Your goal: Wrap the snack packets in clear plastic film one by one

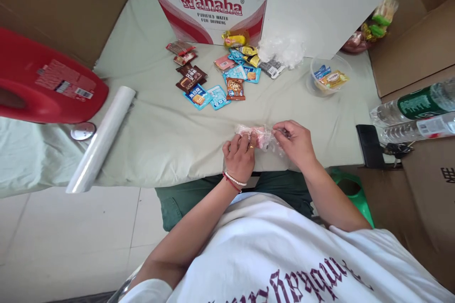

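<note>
Near the table's front edge lies a small pink packet [262,138] in crinkled clear plastic film [276,146]. My left hand [239,155] rests over its left part, fingers bent and pressing it against the cloth, so that part is hidden. At the packet's right end, my right hand [295,143] is closed, with thumb and forefinger pinching the loose film. Farther back are several snack packets, among them a cookie packet [235,89], a brown packet [192,77] and a blue packet [198,96].
A plastic film roll [103,139] and a red jug [53,78] stand or lie at the left. Behind the snacks are a Wahaha carton [216,7] and crumpled clear film [280,51]. Toward the right are a clear tub [313,86], a black case [370,146] and plastic bottles [423,102].
</note>
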{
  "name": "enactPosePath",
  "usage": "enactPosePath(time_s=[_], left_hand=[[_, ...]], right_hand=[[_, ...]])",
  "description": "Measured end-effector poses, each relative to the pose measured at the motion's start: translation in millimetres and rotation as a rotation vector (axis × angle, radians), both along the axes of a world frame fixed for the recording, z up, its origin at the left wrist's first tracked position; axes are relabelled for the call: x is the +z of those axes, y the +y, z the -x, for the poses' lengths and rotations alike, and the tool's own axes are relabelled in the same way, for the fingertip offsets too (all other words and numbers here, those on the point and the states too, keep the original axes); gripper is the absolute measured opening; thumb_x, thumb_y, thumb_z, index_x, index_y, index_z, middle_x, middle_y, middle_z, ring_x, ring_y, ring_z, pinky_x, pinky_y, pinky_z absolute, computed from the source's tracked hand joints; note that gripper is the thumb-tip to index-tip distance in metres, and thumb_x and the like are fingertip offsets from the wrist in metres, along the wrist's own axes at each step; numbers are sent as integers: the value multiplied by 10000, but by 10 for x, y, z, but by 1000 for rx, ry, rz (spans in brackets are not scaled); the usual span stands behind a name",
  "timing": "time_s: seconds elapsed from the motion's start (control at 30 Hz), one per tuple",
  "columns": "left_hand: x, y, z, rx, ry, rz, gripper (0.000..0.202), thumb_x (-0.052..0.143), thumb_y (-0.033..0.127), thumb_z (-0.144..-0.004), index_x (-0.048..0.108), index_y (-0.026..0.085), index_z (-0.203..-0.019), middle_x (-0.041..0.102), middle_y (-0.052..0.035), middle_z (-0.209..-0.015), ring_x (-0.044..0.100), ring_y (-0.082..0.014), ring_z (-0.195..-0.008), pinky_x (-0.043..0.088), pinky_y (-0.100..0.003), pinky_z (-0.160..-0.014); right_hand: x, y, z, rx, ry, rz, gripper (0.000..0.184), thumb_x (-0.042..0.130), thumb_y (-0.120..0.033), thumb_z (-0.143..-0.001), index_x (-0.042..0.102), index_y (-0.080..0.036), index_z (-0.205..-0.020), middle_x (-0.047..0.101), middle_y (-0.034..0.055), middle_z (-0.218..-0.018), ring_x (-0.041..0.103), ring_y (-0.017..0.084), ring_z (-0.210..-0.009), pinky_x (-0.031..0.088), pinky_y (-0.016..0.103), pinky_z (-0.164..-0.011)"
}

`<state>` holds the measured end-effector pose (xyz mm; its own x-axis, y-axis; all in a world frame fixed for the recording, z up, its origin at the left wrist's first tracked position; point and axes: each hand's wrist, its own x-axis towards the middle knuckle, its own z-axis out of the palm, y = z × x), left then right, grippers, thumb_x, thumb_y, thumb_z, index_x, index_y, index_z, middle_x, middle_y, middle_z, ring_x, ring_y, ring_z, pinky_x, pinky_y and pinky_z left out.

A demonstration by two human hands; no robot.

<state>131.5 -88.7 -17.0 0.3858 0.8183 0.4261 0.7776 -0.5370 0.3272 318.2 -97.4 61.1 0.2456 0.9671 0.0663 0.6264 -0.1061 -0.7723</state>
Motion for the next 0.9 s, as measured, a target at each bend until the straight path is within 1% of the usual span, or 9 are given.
enactPosePath(time_s=[0.1,0.17,0.27,0.4,0.47,0.57,0.67,0.77,0.9], left_hand=[[-8,35,-36,-42,-51,32,423,512,153,-1002,665,232,-1388,727,-164,-1308,595,-313,-1326,351,-507,-1056],[-33,85,-33,-84,-102,55,382,514,138,-983,713,198,-1303,716,-182,-1323,595,-314,-1345,388,-504,-1062],[-62,168,75,-138,-221,69,340,559,173,-928,746,153,-1212,706,-210,-1329,609,-324,-1339,481,-488,-1045],[-61,197,410,-232,-542,244,324,567,178,-850,775,211,-1095,728,-127,-1326,644,-280,-1315,530,-471,-1098],[-52,178,575,-172,-754,378,272,557,159,-829,780,232,-968,780,-76,-1187,712,-250,-1195,556,-459,-1078],[-32,152,710,-13,-987,468,169,586,157,-813,742,218,-795,787,-47,-942,758,-225,-987,589,-448,-999],[-11,139,709,93,-1001,470,125,621,189,-821,714,208,-739,761,-44,-865,749,-215,-940,588,-427,-953],[8,130,666,129,-1000,450,128,632,205,-838,708,207,-735,754,-42,-869,742,-205,-934,580,-399,-923],[36,107,672,143,-1019,413,143,632,188,-847,707,210,-728,733,-24,-829,737,-201,-930,560,-375,-910]], right_hand=[[173,294,237,142,-263,109,153,617,-248,-946,758,-205,-986,707,64,-948,678,209,-876,519,326,-834],[210,460,442,203,-400,221,198,572,-248,-988,752,-188,-1042,701,95,-1024,676,224,-909,508,331,-836],[152,555,729,245,-537,322,317,445,-285,-1067,729,-158,-1130,667,141,-1112,661,238,-891,501,348,-802],[-31,410,966,268,-626,222,374,353,-275,-1099,687,-127,-1180,626,164,-1147,598,272,-1035,477,384,-912],[-135,305,1037,278,-653,147,368,406,-315,-1087,648,-102,-1265,611,187,-1191,541,308,-1120,456,421,-960],[-274,204,1112,279,-661,96,527,427,-429,-1076,516,-84,-1465,582,228,-1293,492,352,-1157,443,484,-958],[-346,196,1138,288,-646,89,592,413,-468,-1073,436,-103,-1540,543,241,-1383,468,368,-1191,418,522,-984],[-330,239,1110,279,-638,85,597,441,-502,-1063,461,-110,-1511,556,229,-1350,468,365,-1184,413,515,-985],[-254,298,1053,305,-656,78,572,616,-456,-999,507,-141,-1463,579,206,-1301,477,356,-1160,426,482,-962]])
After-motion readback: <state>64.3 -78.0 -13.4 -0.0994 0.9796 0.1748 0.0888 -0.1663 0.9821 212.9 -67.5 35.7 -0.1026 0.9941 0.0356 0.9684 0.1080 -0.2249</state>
